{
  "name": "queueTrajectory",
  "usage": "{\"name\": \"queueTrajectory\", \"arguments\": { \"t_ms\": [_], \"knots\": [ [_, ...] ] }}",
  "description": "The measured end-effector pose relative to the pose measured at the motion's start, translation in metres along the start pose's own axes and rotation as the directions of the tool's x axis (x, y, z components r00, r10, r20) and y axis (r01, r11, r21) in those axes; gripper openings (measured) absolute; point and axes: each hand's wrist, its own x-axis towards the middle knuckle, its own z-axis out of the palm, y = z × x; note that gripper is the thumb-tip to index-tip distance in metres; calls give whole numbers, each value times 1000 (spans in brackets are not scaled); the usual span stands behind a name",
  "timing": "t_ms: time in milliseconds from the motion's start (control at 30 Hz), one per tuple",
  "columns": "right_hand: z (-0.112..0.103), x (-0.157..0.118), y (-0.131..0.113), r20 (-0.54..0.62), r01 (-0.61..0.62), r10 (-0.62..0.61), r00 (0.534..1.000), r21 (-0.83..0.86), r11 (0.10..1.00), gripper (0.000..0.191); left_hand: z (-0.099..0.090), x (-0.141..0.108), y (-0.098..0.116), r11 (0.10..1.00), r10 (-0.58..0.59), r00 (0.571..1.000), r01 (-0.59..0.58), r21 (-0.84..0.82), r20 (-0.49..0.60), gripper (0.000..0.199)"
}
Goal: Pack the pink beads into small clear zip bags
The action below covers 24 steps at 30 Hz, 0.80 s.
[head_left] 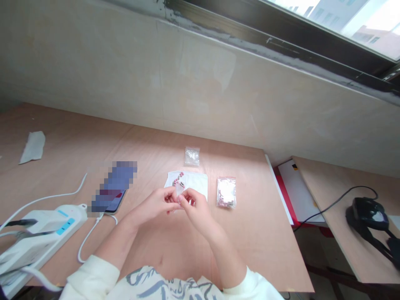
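Note:
My left hand [163, 200] and my right hand [196, 204] meet fingertip to fingertip over a white sheet [200, 183], both closed in a pinch. A small translucent piece [179, 188] shows between the fingertips; its kind is too small to make out. Just beyond the fingers, pink and dark beads [178, 179] lie in a curved row on the sheet. Some pink bits show below my left fingers. To the right of the sheet is a clear bag of pink beads [226, 192]. Behind it sits a smaller clear bag [192, 156] with colourless contents.
On the left lie a phone [114, 187], partly blurred out, and a white power strip [67, 227] with plugs and cables. A paper scrap [33, 146] is farther left. The wall [187, 83] borders the table's back. A black strapped device [370, 214] rests on another table at right.

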Motion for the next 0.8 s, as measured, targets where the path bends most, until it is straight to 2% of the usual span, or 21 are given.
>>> {"name": "queueTrajectory", "arguments": {
  "t_ms": [133,267,433,600,733,800],
  "knots": [
    [-5,5,2,56,-29,24,998,87,996,19,-3,-3,-1,998,24,999,-22,-52,45,22],
    [-4,6,1,73,-30,19,997,161,987,20,-6,-5,-1,994,41,998,-37,-98,39,25],
    [2,8,1,64,-51,40,997,166,985,19,-12,-3,-6,996,33,999,-32,-85,14,25],
    [2,13,2,29,-152,149,988,144,978,16,-28,-6,-11,996,39,986,-25,91,-161,23],
    [7,16,-2,138,-196,169,976,219,956,11,-31,-9,-2,958,72,994,-44,283,-88,11],
    [11,19,-3,176,-206,165,970,249,946,11,-30,-7,2,926,161,986,-132,355,-53,25]
  ]
}}
